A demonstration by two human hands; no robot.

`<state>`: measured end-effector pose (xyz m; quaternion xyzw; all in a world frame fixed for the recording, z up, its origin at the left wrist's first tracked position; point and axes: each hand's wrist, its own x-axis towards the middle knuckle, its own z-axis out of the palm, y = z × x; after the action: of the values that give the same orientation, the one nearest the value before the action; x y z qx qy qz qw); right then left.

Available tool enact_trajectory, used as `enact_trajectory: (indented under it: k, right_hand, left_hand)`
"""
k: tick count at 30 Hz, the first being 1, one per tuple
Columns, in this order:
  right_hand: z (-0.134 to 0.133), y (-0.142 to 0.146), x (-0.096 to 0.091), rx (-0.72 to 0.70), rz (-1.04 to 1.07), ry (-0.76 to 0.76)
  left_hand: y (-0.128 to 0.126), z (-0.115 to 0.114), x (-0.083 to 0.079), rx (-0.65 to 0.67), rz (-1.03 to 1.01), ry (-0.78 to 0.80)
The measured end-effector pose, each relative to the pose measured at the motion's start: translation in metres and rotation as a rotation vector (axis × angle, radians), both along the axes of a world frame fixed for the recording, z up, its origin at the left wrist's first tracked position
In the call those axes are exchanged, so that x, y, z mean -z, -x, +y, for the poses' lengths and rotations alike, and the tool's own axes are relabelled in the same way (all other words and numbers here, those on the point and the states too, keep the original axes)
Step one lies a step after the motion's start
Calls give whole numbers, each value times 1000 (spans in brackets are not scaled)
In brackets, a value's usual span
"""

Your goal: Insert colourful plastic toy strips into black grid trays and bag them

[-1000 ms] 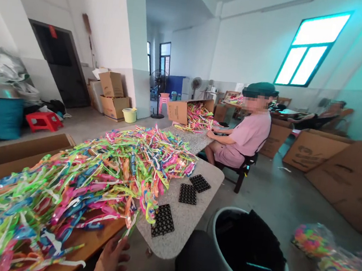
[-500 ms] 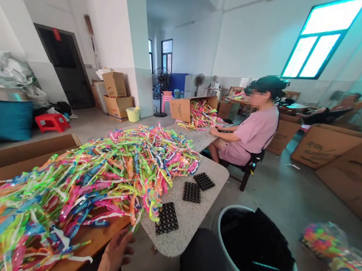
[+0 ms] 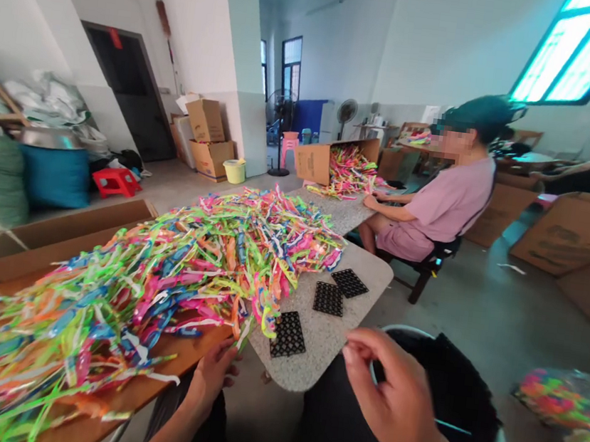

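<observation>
A big pile of bright plastic strips [image 3: 158, 283] in pink, green, blue and orange covers the table in front of me. My left hand [image 3: 214, 376] is at the pile's near edge, fingers closed on a pale green strip [image 3: 245, 330] that hangs off it. My right hand [image 3: 391, 398] is raised above my lap, back towards me, fingertips pinched together; I cannot make out anything in them. Three black grid pieces [image 3: 289, 335] [image 3: 328, 298] [image 3: 350, 283] lie on the speckled grey tabletop [image 3: 322, 353] between my hands.
A white bucket lined with a black bag [image 3: 451, 391] stands by my right knee. A person in pink [image 3: 447, 204] sits at the table's far end by a box of strips [image 3: 334, 165]. An open cardboard box [image 3: 56, 235] lies left; bags of coloured pieces [image 3: 558, 397] lie right.
My right hand has come up into view from the lower right. The view has swung left and down. My left hand stays on the strip at the pile's edge.
</observation>
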<state>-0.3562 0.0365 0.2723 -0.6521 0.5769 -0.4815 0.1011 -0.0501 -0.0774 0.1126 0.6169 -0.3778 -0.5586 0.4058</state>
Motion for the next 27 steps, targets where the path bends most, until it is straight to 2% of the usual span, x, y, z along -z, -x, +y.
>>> enact_trajectory:
  k: [3,6,9,11,16,23,27]
  right_hand:
    - [-30,-8,54,-14,31,-206]
    - [-34,-17,113,-33,-3,-366]
    - [-30,-27,146,-40,29,-404]
    - [-31,-35,152,-46,59,-404]
    - [-47,-49,152,-42,111,-428]
    - [-54,-45,165,-36,91,-421]
    - [-54,-45,173,-36,59,-404]
  left_hand:
    - [2,5,-4,-9,-28,34]
    - [4,8,-8,14,-73,89]
    - [2,9,-11,38,-107,124]
    - [-3,9,-11,20,-106,127]
    - [-20,0,0,5,-32,119]
    - [-30,-14,11,-13,-61,59]
    - [-32,-18,15,-14,-95,84]
